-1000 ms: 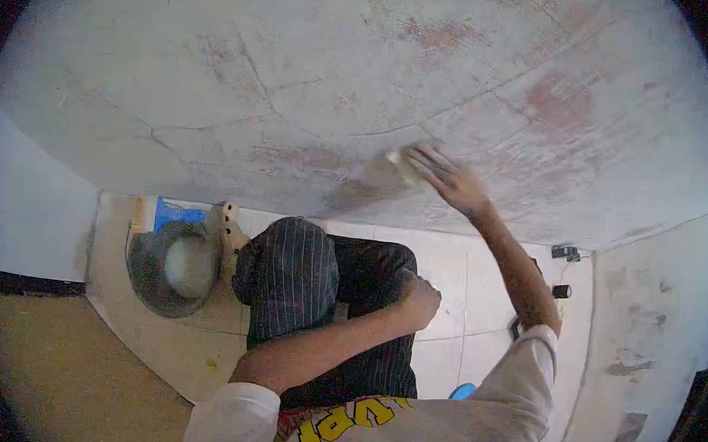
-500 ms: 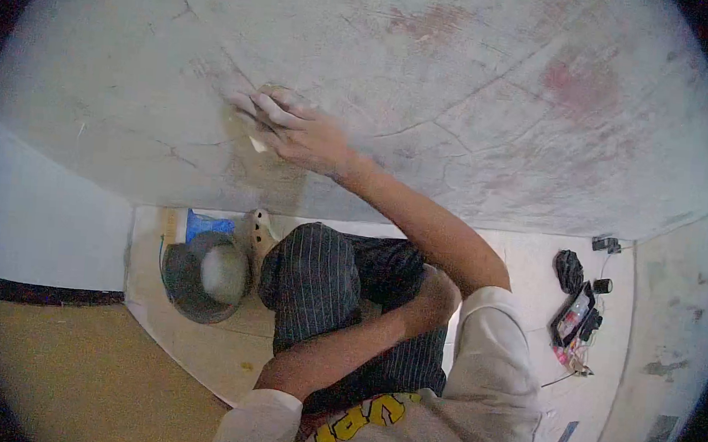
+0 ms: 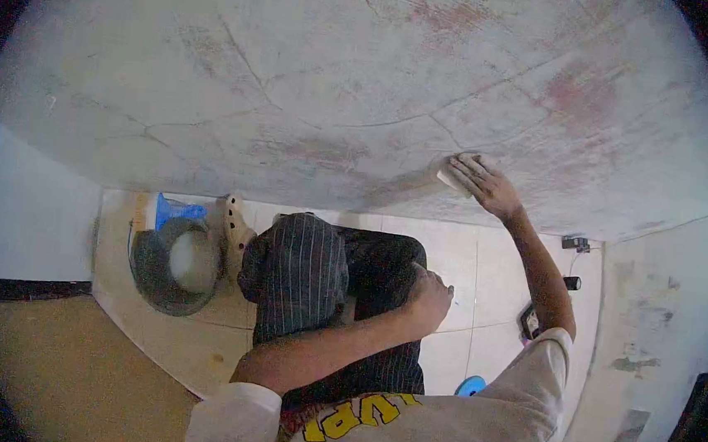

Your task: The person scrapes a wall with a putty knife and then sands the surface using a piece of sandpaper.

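My right hand (image 3: pixel 490 186) presses flat against the scuffed wall (image 3: pixel 324 77), its fingers coated in pale dust. Under those fingers is a pale sheet of sandpaper (image 3: pixel 454 182), with only one edge showing. My left hand (image 3: pixel 431 302) rests on my knee in dark striped trousers (image 3: pixel 305 259); its fingers are loosely bent and apart, and I see nothing in them. The wall carries reddish patches, grey smears and long thin crack lines.
A dark bucket (image 3: pixel 154 276) with something pale inside stands on the tiled floor (image 3: pixel 447 361) at left, by a blue bag (image 3: pixel 178 210) and a beige clog (image 3: pixel 238 233). A black tray (image 3: pixel 529 319) and a small black adapter (image 3: pixel 574 243) lie right. A blue disc (image 3: pixel 471 386) lies nearer.
My right hand has swept right and slightly down along the wall with the sandpaper. My left hand stays at the knee. The view has shifted a little, and the blue disc now shows.
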The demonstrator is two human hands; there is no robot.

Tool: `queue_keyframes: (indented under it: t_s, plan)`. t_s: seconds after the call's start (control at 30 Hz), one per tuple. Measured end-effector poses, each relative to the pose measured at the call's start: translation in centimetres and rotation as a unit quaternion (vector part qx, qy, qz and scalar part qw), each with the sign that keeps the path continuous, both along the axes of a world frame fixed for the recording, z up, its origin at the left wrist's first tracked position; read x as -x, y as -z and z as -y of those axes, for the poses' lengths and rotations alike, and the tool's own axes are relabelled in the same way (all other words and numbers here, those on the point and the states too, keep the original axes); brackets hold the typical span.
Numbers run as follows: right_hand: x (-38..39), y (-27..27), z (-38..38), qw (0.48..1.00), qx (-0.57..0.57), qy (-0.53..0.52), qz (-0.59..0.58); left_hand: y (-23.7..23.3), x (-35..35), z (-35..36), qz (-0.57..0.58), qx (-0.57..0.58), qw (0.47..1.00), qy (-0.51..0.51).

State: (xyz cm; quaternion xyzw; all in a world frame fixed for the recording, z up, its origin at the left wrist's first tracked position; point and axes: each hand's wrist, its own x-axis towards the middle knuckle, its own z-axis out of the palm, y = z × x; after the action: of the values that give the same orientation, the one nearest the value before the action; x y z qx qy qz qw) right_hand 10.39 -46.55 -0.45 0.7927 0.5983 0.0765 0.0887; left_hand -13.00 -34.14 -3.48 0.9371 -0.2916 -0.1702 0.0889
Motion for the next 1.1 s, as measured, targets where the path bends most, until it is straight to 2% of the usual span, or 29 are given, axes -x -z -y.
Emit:
queue_keyframes:
  t_s: [0.07, 0.13, 0.17, 0.23, 0.3, 0.37, 0.43, 0.47, 0.53, 0.57, 0.63, 0.7, 0.73, 0.83, 0.87, 0.9, 0.97, 1.1]
  plan:
    - [0.3, 0.6, -0.8, 0.996, -0.05, -0.052, 0.061, -0.4, 0.5, -0.3, 0.003, 0.002, 1.0, 0.008]
    - [0.8, 0.1, -4.2, 0.993, -0.073, -0.068, 0.058, -0.6, 0.9, 0.3, 0.043, 0.022, 0.998, 0.037]
    - [1.5, -0.1, -6.5, 0.991, -0.098, -0.078, 0.053, -0.6, 1.0, 0.5, 0.042, 0.022, 0.998, 0.038]
    - [2.8, -2.4, -13.3, 0.986, -0.11, -0.119, -0.039, -0.4, 1.0, 0.2, 0.04, 0.052, 0.996, 0.054]
    - [3.0, -1.6, -20.0, 0.96, -0.169, -0.224, 0.011, 0.1, 1.0, 0.5, 0.037, 0.031, 0.997, 0.052]
    - [5.4, -2.2, -26.9, 0.942, -0.217, -0.24, -0.089, 1.2, 1.1, 0.4, 0.038, 0.015, 0.998, 0.038]
    - [6.2, -0.8, -32.5, 0.936, -0.227, -0.268, -0.007, 2.5, 1.0, -0.4, 0.132, 0.067, 0.989, 0.005]
    - [6.9, -0.5, -34.1, 0.934, -0.231, -0.272, -0.008, 2.6, 0.3, -0.3, 0.064, 0.037, 0.997, 0.01]
    - [8.2, -0.2, -35.8, 0.936, -0.273, -0.194, -0.105, 6.3, 0.2, 1.7, 0.106, 0.033, 0.993, -0.039]
    - [8.2, -0.4, -35.4, 0.935, -0.274, -0.196, -0.107, 8.0, 0.1, 2.6, 0.151, 0.033, 0.985, -0.083]
    - [7.2, -1.3, -32.9, 0.926, -0.286, -0.247, 0.015, 6.9, -1.0, 2.3, 0.159, 0.067, 0.98, -0.096]
    - [6.2, -0.9, -28.2, 0.942, -0.248, -0.222, 0.03, 1.6, -2.2, 0.0, -0.099, -0.015, 0.994, -0.044]
    - [5.8, -0.9, -25.4, 0.955, -0.204, -0.205, 0.063, 2.3, -1.0, -0.4, 0.022, -0.018, 1.0, 0.001]
    - [3.4, 0.0, -15.4, 0.977, -0.107, -0.132, 0.128, 1.2, -0.8, -0.5, -0.006, -0.056, 0.998, -0.004]
    - [2.6, 0.6, -12.0, 0.985, -0.084, -0.097, 0.112, 2.0, 0.0, -0.2, 0.055, -0.062, 0.997, -0.002]
    - [1.9, 0.9, -8.7, 0.992, -0.059, -0.06, 0.097, 1.7, 0.0, -0.4, 0.057, -0.051, 0.997, -0.002]
    - [1.3, 0.6, -3.4, 0.989, -0.049, -0.033, 0.135, 0.5, -0.1, -0.5, -0.034, -0.004, 0.999, 0.019]
    - [1.1, -0.4, 0.0, 0.991, 0.005, 0.011, 0.131, -1.0, 0.4, 0.1, -0.007, -0.002, 1.0, 0.027]
